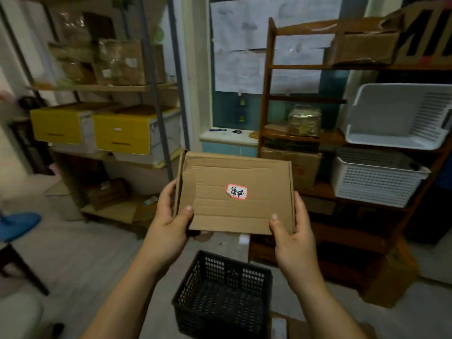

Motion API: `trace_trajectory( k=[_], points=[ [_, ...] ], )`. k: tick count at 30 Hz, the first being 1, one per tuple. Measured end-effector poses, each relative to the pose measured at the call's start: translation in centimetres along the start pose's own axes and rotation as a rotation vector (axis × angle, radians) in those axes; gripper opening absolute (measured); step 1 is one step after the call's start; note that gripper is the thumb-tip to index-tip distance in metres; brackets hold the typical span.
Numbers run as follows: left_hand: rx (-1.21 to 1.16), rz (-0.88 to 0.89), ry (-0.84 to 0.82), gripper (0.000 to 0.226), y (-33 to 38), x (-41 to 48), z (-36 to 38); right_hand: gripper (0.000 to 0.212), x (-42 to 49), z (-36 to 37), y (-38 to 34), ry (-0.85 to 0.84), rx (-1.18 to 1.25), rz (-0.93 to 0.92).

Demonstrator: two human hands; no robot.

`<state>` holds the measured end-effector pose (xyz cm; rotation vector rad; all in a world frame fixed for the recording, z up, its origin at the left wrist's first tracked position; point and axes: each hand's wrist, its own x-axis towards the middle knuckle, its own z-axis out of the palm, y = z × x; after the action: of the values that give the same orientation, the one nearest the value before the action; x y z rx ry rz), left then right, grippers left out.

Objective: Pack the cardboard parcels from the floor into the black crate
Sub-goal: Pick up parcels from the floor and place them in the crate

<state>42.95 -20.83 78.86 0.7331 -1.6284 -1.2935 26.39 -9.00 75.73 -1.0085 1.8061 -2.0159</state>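
I hold a flat brown cardboard parcel (234, 192) up in front of me, its broad face towards the camera, with a small white label edged in red near its middle. My left hand (171, 221) grips its lower left corner, thumb on the front. My right hand (291, 231) grips the lower right corner the same way. The black crate (186, 297) stands on the floor directly below the parcel, its perforated walls showing and nothing visible inside. Part of another cardboard parcel (281, 326) lies on the floor to the right of the crate.
A metal shelf rack (156, 94) with yellow-fronted boxes and cartons stands at the left. A wooden shelf unit (266, 118) at the right carries white baskets (376, 182), a jar and cartons. A dark stool leg (22, 267) and a blue object (17, 223) sit at the far left.
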Motion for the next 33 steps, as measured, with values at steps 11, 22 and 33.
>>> trace_trajectory(
  k=[11, 22, 33],
  points=[
    [0.056, -0.087, -0.073, 0.059, -3.1, 7.6, -6.2, 0.063, 4.3, 9.0, 2.6, 0.033, -0.017, 0.059],
    [0.216, -0.136, -0.138, 0.06, -7.6, 20.0, -4.0, 0.065, 15.2, 13.1, 8.6, 0.06, -0.021, 0.146],
    [0.273, -0.23, -0.307, 0.057, -15.9, 29.6, -1.7, 0.064, 20.9, 16.0, 15.4, 0.174, -0.118, 0.291]
  ],
)
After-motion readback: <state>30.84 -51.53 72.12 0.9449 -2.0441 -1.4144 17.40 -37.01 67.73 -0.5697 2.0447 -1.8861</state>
